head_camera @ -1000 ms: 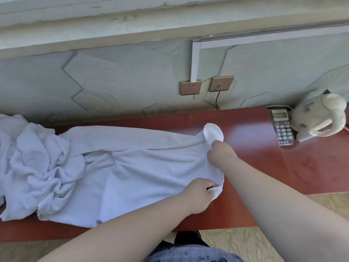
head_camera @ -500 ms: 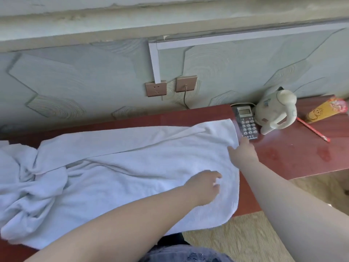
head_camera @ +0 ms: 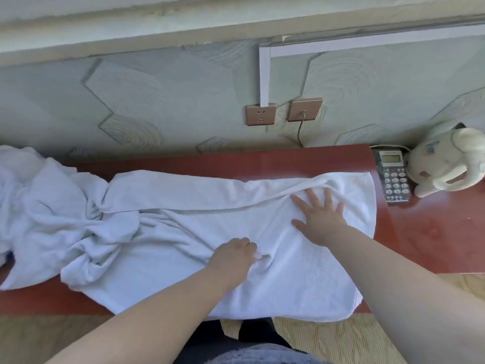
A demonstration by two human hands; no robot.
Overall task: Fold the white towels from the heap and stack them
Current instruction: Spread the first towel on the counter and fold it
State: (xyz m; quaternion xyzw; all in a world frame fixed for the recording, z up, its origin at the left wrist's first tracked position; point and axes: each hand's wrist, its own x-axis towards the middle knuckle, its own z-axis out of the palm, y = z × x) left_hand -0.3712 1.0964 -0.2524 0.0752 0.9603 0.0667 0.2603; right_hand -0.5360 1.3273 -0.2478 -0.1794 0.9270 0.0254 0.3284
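White towel (head_camera: 288,279) lay spread lengthwise on the red-brown surface (head_camera: 433,240), its near edge hanging over the front rim and its right end stopping just short of the telephone. A long flap along the far side was turned over onto the rest of the cloth. The towel's left end ran, twisted and creased, into the heap (head_camera: 39,200) of further white towels piled at the left of the surface.

Right hand (head_camera: 321,216) rested flat on the right part of the towel, fingers straight and splayed — grip open, palm pressed to the cloth just below the edge of the flap. Left hand (head_camera: 232,258) sat nearer the front edge, its fingers curled down into the towel; grip closed on a small pucker of cloth at the fingertips.

Beyond the towel's right end stood a corded telephone (head_camera: 393,177) and, touching it, a pale plush toy (head_camera: 446,166). Two copper-coloured wall plates (head_camera: 260,115) — one a socket, one with a cable leading down — were set in the patterned green wall behind.
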